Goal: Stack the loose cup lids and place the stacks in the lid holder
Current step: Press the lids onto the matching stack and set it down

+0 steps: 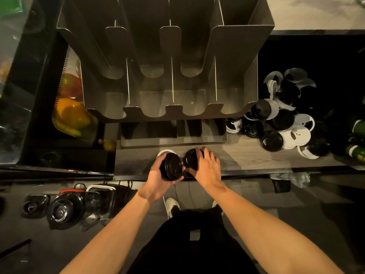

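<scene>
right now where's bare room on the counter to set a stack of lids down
Bare counter lies between the right hand and the loose lid pile, and a smaller strip lies left of the left hand. The lid holder slots look empty. The right end is crowded with lids.

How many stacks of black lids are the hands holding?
2. The first stack is gripped in the left hand; the second stack sits on the wooden shelf, held by the right hand. The loose lid pile at right may hide more stacks.
</scene>
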